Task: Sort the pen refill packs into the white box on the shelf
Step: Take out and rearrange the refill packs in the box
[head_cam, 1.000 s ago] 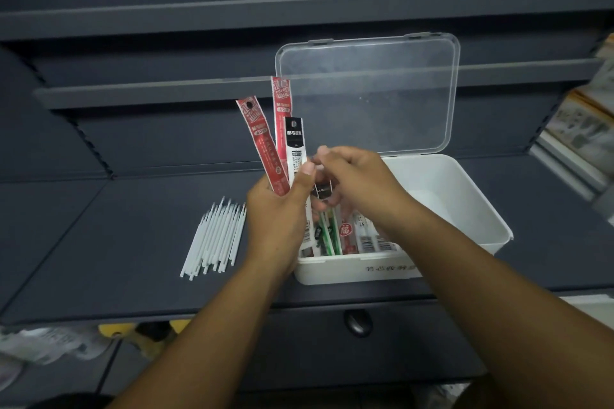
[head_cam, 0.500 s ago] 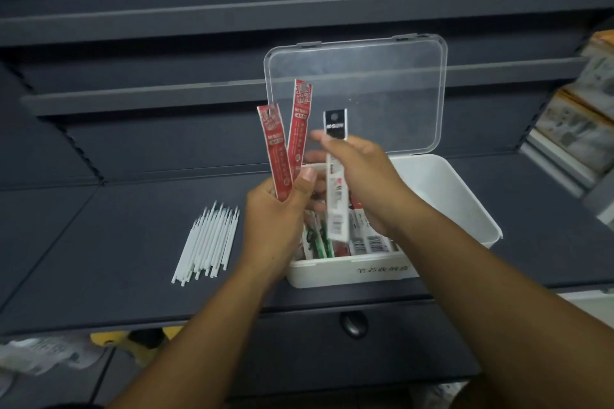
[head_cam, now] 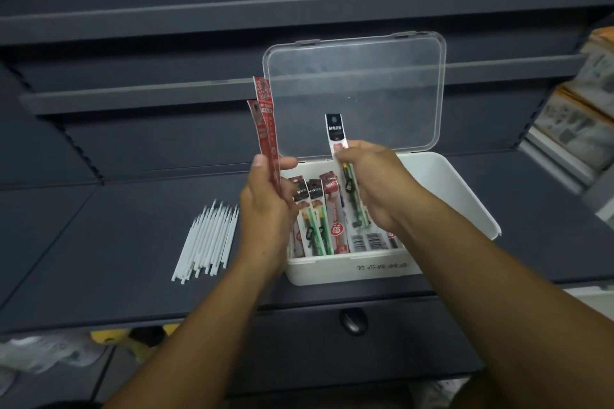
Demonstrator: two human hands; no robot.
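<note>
A dark shelf (head_cam: 99,242) carries the white box (head_cam: 465,196), its clear lid (head_cam: 358,93) open. Over the box's left edge the left hand (head_cam: 265,209) grips two red packs (head_cam: 265,129); over its middle the right hand (head_cam: 375,183) pinches a black-topped pack (head_cam: 337,133). Other packs (head_cam: 319,226) lie inside; white sticks (head_cam: 209,239) lie left of it.

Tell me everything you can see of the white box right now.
The white rectangular plastic box sits on the dark grey shelf near its front edge. Its clear hinged lid stands open, upright at the back, two grey clasps on its top edge. Small dark characters mark the front wall. Pen refill packs lie side by side in its left part; the right part shows bare white floor. The left hand and right hand are over it; contact cannot be told.
</note>
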